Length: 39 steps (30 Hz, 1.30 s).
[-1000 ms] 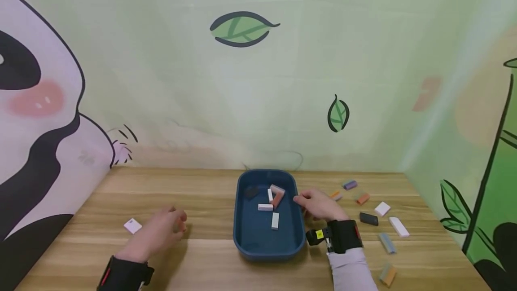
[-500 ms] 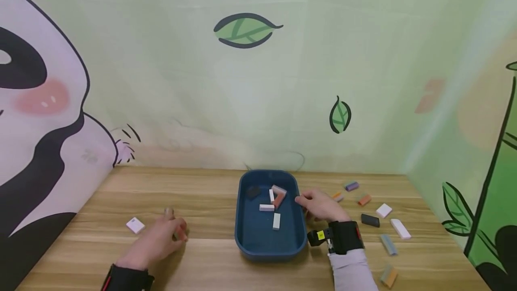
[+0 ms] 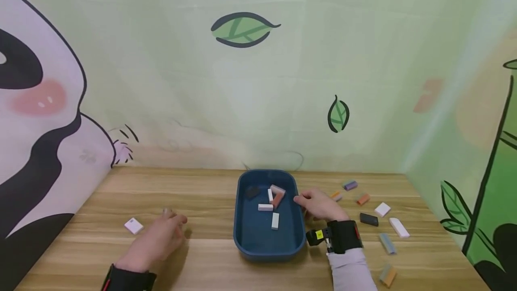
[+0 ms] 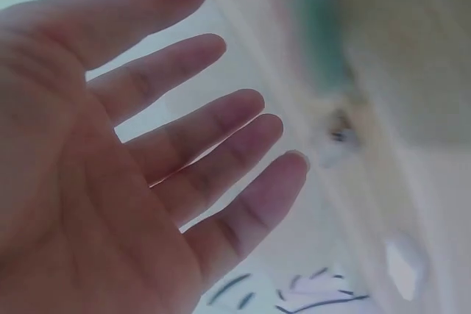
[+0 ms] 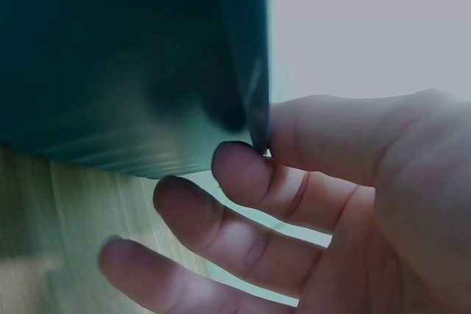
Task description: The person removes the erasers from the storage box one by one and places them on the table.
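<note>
Panda-and-leaf backdrop (image 3: 258, 84), rising behind the wooden table (image 3: 210, 192). Blue rounded-rectangular tray (image 3: 269, 248), standing on the table, its far end close to the table's back edge. Right hand (image 3: 321, 205): thumb and index finger pinch the rim on the tray's right long side, towards the back; in the right wrist view the remaining fingers lie spread below. Left hand (image 3: 155, 239): in the left half of the table, fingers spread wide and nearly straight, nothing seen in its grasp.

Of the small blocks, a long white block (image 3: 399, 227), a black block (image 3: 369, 219) and a blue-grey block (image 3: 387, 243) lie towards the table's right edge; a purple block (image 3: 350, 185) lies near its back right corner. A marked white block (image 3: 133, 226) lies towards the left edge. Beyond the left fingertips, in the left wrist view, is a blurred green block (image 4: 320, 42); whether it touches the table cannot be told. Inside the tray, a reddish block (image 3: 277, 200) lies among white ones, with a dark block (image 3: 252, 191) near the back left corner.

Steadying appears to be the step in hand: light, level pressure should serve best, since lifting one side could tilt the tray and slide its contents.
</note>
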{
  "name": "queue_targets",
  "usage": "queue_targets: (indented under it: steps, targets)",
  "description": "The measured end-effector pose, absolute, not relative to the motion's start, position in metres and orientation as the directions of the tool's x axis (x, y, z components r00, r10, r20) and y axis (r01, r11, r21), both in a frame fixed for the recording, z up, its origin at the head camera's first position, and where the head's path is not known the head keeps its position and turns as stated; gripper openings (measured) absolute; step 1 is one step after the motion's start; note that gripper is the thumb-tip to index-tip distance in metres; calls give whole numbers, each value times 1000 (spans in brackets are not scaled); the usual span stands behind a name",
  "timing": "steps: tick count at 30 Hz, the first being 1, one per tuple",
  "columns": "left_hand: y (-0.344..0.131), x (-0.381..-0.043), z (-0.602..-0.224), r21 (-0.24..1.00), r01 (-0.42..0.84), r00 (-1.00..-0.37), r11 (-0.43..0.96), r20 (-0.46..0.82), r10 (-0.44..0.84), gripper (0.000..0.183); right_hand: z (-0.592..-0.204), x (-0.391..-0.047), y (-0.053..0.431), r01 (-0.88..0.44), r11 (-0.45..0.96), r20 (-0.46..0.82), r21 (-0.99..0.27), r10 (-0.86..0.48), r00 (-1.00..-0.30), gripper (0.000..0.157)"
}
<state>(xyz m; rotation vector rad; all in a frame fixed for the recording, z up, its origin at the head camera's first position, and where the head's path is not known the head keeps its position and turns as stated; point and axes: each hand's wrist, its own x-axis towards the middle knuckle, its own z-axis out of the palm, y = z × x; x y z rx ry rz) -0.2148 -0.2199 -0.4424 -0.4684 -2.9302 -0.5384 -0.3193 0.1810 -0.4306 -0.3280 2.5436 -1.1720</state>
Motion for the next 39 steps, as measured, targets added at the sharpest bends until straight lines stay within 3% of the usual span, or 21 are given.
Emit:
queue_targets:
  steps: [13,23,39]
  targets:
    - [-164,-237,-403,350,338,-941,874,99,324,34,-432,-322,182,-88,635,-174,-767,-338,-925,32]
    - [-122,-263,-389,339,469,-882,815,131,453,34,-431,-323,183,-65,633,-181,-772,-317,-931,34]
    - [-46,-314,-372,323,574,-790,753,-25,613,27,-433,-322,182,-74,641,-178,-764,-319,-931,32]
